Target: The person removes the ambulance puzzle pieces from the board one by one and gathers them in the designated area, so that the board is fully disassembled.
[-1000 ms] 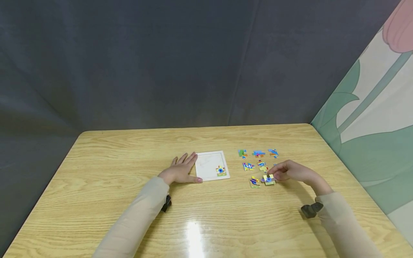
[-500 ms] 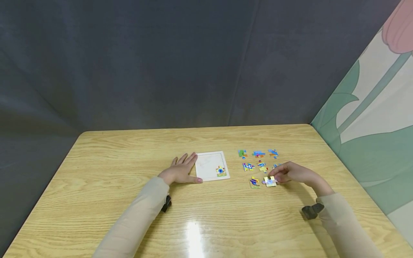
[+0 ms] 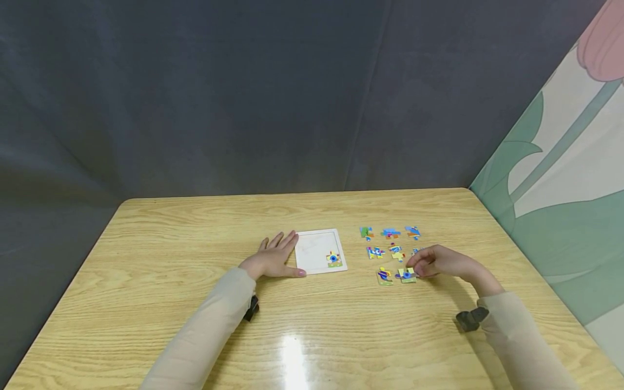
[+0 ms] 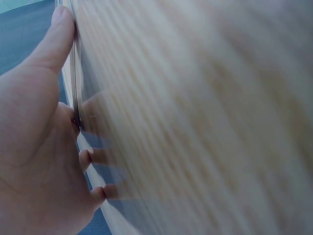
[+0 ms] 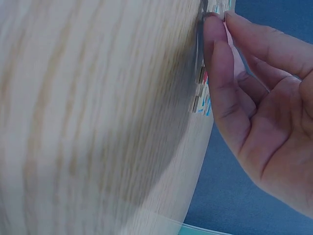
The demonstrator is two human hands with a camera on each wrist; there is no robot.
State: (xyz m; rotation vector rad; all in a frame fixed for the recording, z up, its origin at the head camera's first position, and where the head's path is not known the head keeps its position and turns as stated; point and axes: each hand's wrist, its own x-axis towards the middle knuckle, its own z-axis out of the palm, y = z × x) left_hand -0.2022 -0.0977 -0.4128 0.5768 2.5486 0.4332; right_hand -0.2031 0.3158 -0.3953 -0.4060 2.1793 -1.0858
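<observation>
My left hand (image 3: 275,260) rests spread beside a square white puzzle tray (image 3: 312,234), fingertips and thumb touching its left side. In the tray's near right corner lies a puzzle piece with a blue-centred flower (image 3: 333,258). My right hand (image 3: 435,261) pinches the right end of a yellow, blue and green puzzle piece (image 3: 407,275), low at the table. Just left of that piece is a blue and yellow one (image 3: 384,275). In the right wrist view the thumb and index fingertips (image 5: 213,22) come together at the piece, which is mostly hidden.
Several more jigsaw pieces lie in rows behind: a green one (image 3: 366,233), a blue one (image 3: 391,233), a blue-orange one (image 3: 413,232), a blue-white one (image 3: 375,252) and a yellow one (image 3: 397,252). Another (image 3: 416,251) is partly covered by my right hand. The wooden table (image 3: 195,233) meets a dark curtain.
The pinched piece has shifted slightly toward me; half a second ago it shone with glare, and now its colours show. My right hand moved slightly with it. My left hand stayed put.
</observation>
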